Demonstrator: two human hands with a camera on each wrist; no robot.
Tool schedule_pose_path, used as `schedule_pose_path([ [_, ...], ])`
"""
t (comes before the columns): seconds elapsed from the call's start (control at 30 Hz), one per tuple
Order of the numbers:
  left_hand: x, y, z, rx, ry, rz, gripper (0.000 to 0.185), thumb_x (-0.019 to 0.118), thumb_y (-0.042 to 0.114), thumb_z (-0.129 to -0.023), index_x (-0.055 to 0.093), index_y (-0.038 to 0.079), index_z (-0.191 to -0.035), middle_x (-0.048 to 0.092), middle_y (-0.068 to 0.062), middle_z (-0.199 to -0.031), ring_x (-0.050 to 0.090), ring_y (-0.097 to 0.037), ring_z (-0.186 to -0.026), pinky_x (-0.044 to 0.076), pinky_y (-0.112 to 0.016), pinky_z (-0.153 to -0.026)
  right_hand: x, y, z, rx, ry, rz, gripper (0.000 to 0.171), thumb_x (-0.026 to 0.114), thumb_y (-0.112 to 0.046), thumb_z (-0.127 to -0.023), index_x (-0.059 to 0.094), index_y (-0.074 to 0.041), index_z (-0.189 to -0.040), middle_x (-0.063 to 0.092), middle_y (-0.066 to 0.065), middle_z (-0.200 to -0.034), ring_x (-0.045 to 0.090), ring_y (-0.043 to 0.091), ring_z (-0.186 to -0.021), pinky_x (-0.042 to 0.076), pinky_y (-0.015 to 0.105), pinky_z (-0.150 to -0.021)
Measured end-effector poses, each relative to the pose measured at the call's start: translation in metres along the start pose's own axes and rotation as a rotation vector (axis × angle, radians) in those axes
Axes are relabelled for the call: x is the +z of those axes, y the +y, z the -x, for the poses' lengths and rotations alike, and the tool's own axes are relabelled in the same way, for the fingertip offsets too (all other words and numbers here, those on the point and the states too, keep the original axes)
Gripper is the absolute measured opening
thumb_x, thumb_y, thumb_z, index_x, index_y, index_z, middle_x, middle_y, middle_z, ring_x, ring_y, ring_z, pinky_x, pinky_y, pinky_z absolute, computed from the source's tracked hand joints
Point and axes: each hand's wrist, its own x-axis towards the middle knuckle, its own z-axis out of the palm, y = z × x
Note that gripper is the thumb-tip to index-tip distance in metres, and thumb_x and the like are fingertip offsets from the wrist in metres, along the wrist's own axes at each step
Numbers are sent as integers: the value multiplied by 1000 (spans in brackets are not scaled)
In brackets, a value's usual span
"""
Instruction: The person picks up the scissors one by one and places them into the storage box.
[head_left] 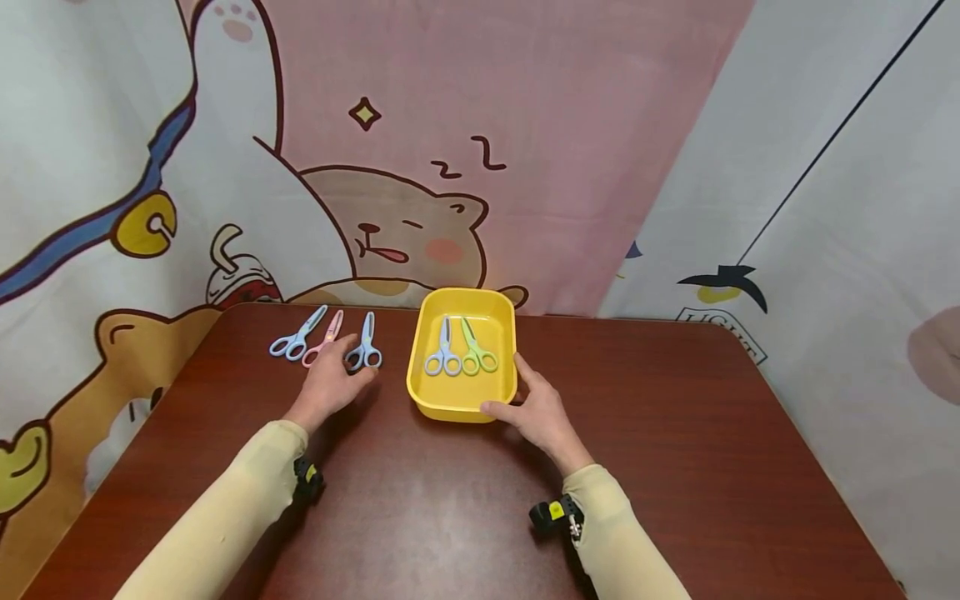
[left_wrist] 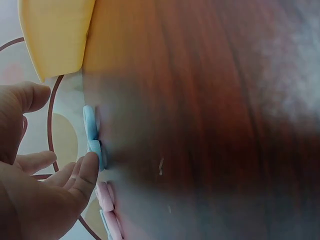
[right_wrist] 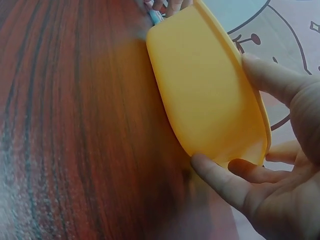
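My left hand (head_left: 330, 383) reaches over the row of scissors, thumb and fingers spread around the handles of the blue scissors (head_left: 366, 340). Its fingers partly cover the handles of the pink scissors (head_left: 331, 332). Farther left lie light blue scissors (head_left: 299, 338). My right hand (head_left: 538, 410) holds the near right corner of a yellow tray (head_left: 450, 413), thumb at the rim and fingers along the outer side. Inside the tray, bluish-purple scissors (head_left: 445, 346) lie beside green scissors (head_left: 472, 343), blades pointing away. In the left wrist view, the blue handles (left_wrist: 91, 125) appear close to the fingertips.
The brown wooden table (head_left: 420, 517) ends just behind the scissors and tray. A printed cloth (head_left: 570, 167) with cartoon animals hangs along its far edge. Each wrist wears a small black camera (head_left: 551, 514).
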Motion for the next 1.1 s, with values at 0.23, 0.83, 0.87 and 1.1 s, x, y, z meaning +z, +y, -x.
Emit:
schedule_pose_path([
  [0.23, 0, 1, -6, -19, 40, -49, 75, 71, 26, -94, 39, -11, -151, 51, -32, -144, 47, -45, -134, 40, -60, -111, 1, 1, 0, -17, 11, 20, 106, 89, -34, -81, 27, -8, -164, 38, 22, -161, 54, 34, -130, 47, 51, -108],
  [0.83, 11, 5, -19, -59, 32, -132, 72, 72, 27, -92, 45, -10, -146, 56, -30, -138, 44, -45, -134, 30, -57, -117, 1, 0, 1, -7, 13, 18, 105, 89, -33, -82, 27, -10, -164, 39, 20, -161, 61, 29, -120, 52, 45, -101],
  [0.87, 11, 5, -19, -64, 32, -134, 71, 72, 27, -92, 45, -10, -146, 56, -30, -137, 44, -45, -133, 30, -57, -116, 1, -1, 2, -5, 13, 16, 105, 89, -33, -82, 27, -10, -164, 39, 19, -161, 61, 29, -119, 52, 45, -100],
  [1.1, 15, 7, -20, -87, 29, -157, 67, 70, 25, -93, 46, -8, -146, 57, -29, -133, 44, -45, -132, 34, -56, -113, 1, -2, 3, 9, 10, 13, 105, 89, -33, -82, 27, -12, -164, 37, 16, -163, 59, 30, -122, 52, 46, -102],
])
